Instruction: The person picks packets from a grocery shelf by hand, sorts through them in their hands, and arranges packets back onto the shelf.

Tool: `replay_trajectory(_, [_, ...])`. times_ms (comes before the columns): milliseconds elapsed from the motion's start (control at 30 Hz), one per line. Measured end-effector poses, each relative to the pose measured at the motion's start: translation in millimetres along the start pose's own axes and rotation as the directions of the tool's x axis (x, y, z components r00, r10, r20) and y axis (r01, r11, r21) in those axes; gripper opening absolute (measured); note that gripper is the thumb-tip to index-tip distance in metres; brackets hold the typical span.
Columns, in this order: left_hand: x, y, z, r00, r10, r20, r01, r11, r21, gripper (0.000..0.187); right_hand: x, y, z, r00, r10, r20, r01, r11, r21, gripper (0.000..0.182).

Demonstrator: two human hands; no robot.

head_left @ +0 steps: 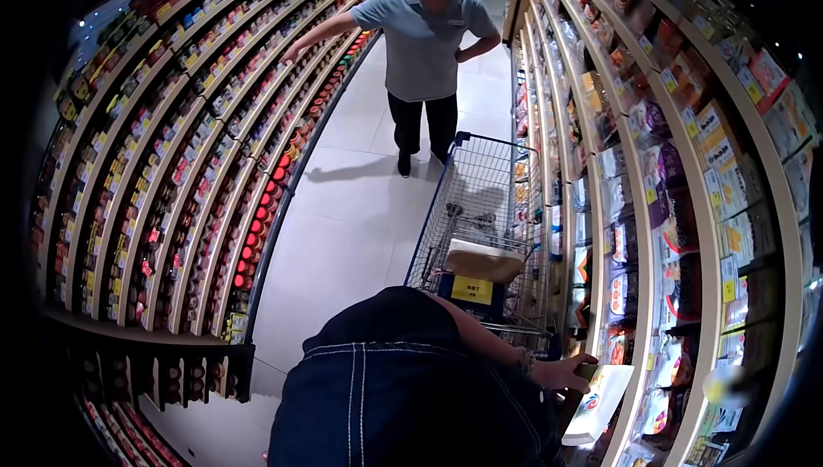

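Observation:
A bare forearm comes out of the dark blue denim clothing (411, 398) at the bottom and reaches right. It ends in what I take as my left hand (561, 373), with a bracelet at the wrist. Its fingers are closed on the edge of a white packet (602, 403) with a red and blue swirl print. The packet is tilted, close to the right-hand shelves. Part of the grip below the packet is dark and hard to make out. My right hand cannot be seen.
A wire shopping cart (441, 201) with a yellow sign (472, 290) stands ahead. Beyond it a person in a grey shirt (420, 47) stands with one arm stretched toward the left shelves (184, 176), which hold jars. Packaged goods fill the right shelves (647, 287).

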State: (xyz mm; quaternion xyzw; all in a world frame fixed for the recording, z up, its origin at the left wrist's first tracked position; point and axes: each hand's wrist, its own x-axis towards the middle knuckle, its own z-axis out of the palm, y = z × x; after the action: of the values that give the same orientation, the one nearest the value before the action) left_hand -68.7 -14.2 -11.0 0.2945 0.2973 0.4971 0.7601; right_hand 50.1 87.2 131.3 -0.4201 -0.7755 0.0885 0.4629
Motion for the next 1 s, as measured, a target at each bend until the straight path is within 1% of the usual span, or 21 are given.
replay_trajectory(33, [0,-5,-5,0.998,-0.050,-0.030,0.048,0.997,-0.056,0.077,-2,-4,6,1.000,0.005,0.017,-0.005,1.000,0.031,0.034])
replay_trajectory(133, [-10,-6,-17,0.995,-0.012,-0.099,0.008,0.999,-0.035,0.078,-7,-12,20,0.998,0.010,0.062,-0.016,0.995,0.097,0.034])
replay_trajectory(167, [-12,-7,-20,0.990,-0.024,-0.140,0.019,0.999,-0.039,0.079,-8,-14,24,0.997,0.015,0.075,-0.023,0.993,0.113,0.034])
replay_trajectory(267, [-17,-12,-26,0.984,0.004,-0.179,-0.007,1.000,-0.016,0.080,-14,-17,31,0.994,0.023,0.110,-0.040,0.987,0.157,0.035])
replay_trajectory(367, [-13,-21,-31,0.984,0.060,-0.165,-0.069,0.997,-0.045,0.080,-19,-19,32,0.991,0.033,0.126,-0.056,0.982,0.182,0.035])
replay_trajectory(467, [-17,-13,-24,0.982,0.076,-0.175,-0.086,0.995,-0.047,0.080,-24,-20,32,0.989,0.038,0.142,-0.066,0.977,0.202,0.035])
replay_trajectory(567, [-34,15,-11,0.986,-0.005,-0.165,-0.009,0.996,-0.088,0.079,-27,-18,30,0.988,0.051,0.147,-0.083,0.973,0.218,0.036])
replay_trajectory(667, [-19,-6,-18,0.986,0.014,-0.169,-0.022,0.999,-0.046,0.079,-30,-17,26,0.987,0.063,0.149,-0.095,0.970,0.224,0.036])
replay_trajectory(767, [-14,-18,-20,0.987,0.000,-0.160,-0.005,1.000,-0.030,0.079,-32,-16,22,0.987,0.073,0.143,-0.106,0.966,0.237,0.036])
replay_trajectory(867, [-17,-14,-15,0.990,-0.023,-0.137,0.018,0.999,-0.041,0.080,-33,-15,19,0.986,0.086,0.141,-0.119,0.963,0.241,0.037])
replay_trajectory(1000, [-18,-11,-10,0.992,-0.001,-0.126,0.000,1.000,-0.005,0.080,-37,-11,13,0.985,0.107,0.135,-0.138,0.959,0.246,0.037])
